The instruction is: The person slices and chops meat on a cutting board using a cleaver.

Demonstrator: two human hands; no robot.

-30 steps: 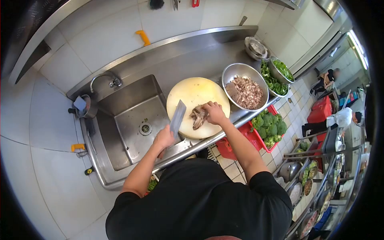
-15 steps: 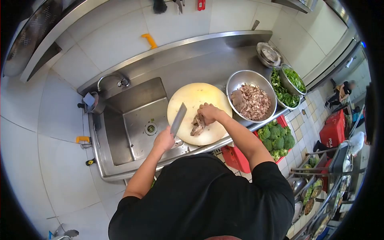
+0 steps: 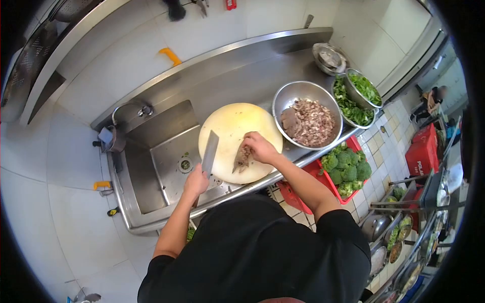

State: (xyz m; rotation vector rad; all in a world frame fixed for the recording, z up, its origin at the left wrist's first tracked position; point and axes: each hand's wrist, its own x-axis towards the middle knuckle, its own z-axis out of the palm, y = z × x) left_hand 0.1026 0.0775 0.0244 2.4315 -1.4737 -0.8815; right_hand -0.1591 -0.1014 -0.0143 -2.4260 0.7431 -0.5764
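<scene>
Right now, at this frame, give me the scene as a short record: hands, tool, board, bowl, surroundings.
Left hand: gripping a cleaver
Right hand: fingers at the meat on the board
Cleaver: blade pointing away from the person, left of the meat
Cutting board: round, pale, between sink and metal bowl
Metal bowl: holds chopped meat
Far right of counter: leafy greens in bowls
Below counter edge: broccoli in a red crate

Broccoli [image 3: 348, 170] in a red crate [image 3: 322, 177]
</scene>
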